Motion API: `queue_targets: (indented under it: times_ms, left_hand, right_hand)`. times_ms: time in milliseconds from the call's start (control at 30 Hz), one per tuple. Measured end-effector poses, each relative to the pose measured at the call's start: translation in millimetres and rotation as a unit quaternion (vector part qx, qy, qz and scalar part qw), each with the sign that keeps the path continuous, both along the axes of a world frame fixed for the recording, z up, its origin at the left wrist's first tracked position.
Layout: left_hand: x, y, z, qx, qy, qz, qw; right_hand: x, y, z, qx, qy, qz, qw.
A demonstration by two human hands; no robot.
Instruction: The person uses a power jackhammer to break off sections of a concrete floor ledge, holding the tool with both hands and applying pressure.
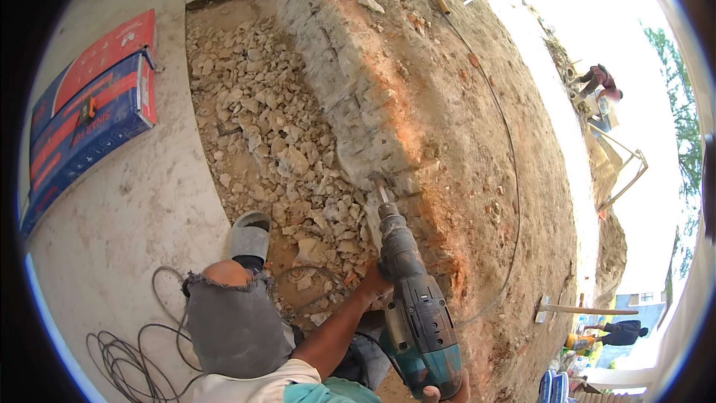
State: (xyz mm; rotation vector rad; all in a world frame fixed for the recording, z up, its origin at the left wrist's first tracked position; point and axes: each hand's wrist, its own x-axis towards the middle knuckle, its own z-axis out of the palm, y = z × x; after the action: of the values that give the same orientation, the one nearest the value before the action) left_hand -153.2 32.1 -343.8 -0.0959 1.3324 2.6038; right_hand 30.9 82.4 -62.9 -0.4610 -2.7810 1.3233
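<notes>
A teal and black demolition hammer (421, 306) stretches up from the lower edge, tilted slightly left. Its chisel bit (382, 190) meets the broken edge of a low masonry wall (347, 82), where orange brick shows through grey mortar. My left hand (377, 282) is wrapped round the front of the tool, its fingers partly hidden behind the body. At the lower edge, my right hand (451, 390) grips the rear end, only partly in view. Left of the wall lies a bed of broken rubble (276, 142), with my shoe (250, 235) at its near edge.
Red and blue boxes (93, 116) lie on the pale floor at left. A coiled black cable (123, 366) sits at lower left. Another thin cable (514, 172) crosses the dirt at right. A long-handled hammer (585, 310) lies at right. Two people (600, 86) are farther off.
</notes>
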Motion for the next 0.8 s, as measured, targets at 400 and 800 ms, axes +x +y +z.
queue_targets:
  times_ms: [400, 800]
  left_hand:
    - [-31.2, -59.5, -0.7, 0.308, -0.153, -0.026, 0.939]
    - [-45.0, -56.7, 6.7, 0.348, -0.186, -0.013, 0.919]
  right_hand:
    - [-120.0, -100.5, 48.0, 0.081, -0.108, 0.206, 0.969]
    - [-101.5, -58.2, 27.2, 0.005, -0.085, 0.148, 0.985]
